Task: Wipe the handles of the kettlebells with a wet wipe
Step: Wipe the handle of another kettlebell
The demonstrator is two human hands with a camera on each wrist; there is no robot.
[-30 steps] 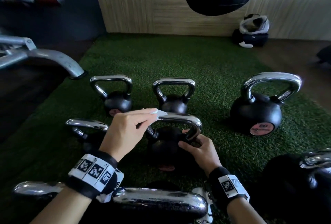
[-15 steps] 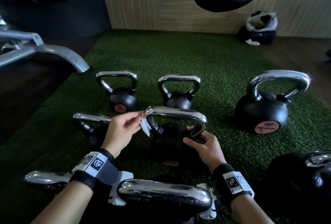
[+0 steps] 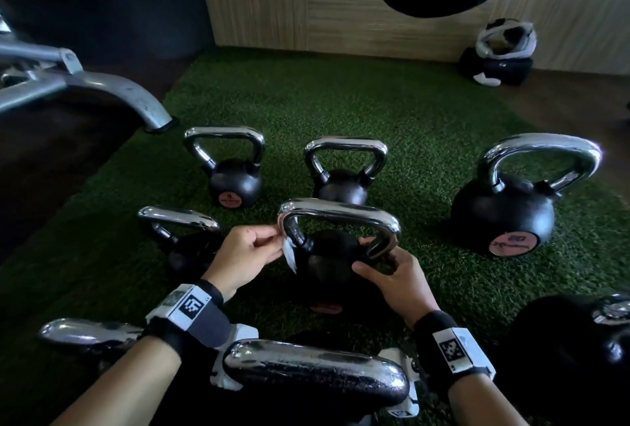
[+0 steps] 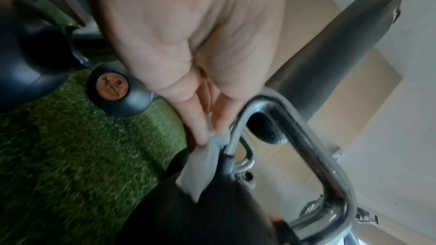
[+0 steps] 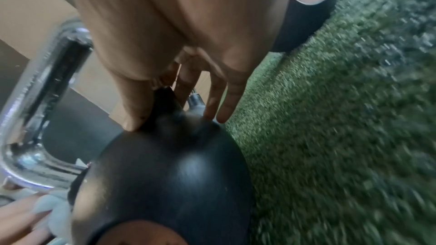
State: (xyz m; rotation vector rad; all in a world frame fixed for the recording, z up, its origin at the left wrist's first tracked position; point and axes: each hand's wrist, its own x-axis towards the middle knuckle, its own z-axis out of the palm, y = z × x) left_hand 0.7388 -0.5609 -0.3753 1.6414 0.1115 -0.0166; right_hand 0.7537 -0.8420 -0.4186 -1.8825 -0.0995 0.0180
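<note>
Since the earlier frame the wet wipe [image 3: 289, 252] has been drawn off the top bar of the handle [image 3: 341, 212] and down its left upright, where it is now pinched against the chrome by the left hand [image 3: 247, 255]; its loose end is left hanging beside the black ball of the kettlebell [image 3: 324, 262].

Nearest the camera, a broad chrome handle [image 3: 313, 374] lies across the bottom of the head view, with another at each side; whether these have been wiped cannot be told.

Just beyond, the wipe is held between thumb and curled fingers [image 4: 198, 118] so that it can be pressed onto the narrow bend; only part of the upright is covered. The right hand [image 3: 399, 279] is laid on the ball at the foot of the right upright, thumb on one side and nearly straight fingers [image 5: 226, 103] on the other; nothing is gripped, and the weight is judged to be steadied so that it does not rock on the soft green turf [image 3: 341, 101] while it is rubbed.

Further off, three more kettlebells are stood upright and well apart, handles up, presumably to be reached in turn: a small left one [image 3: 235, 180], a small middle one [image 3: 342, 187] directly behind the handle in hand, and a large right one [image 3: 504, 214].
</note>
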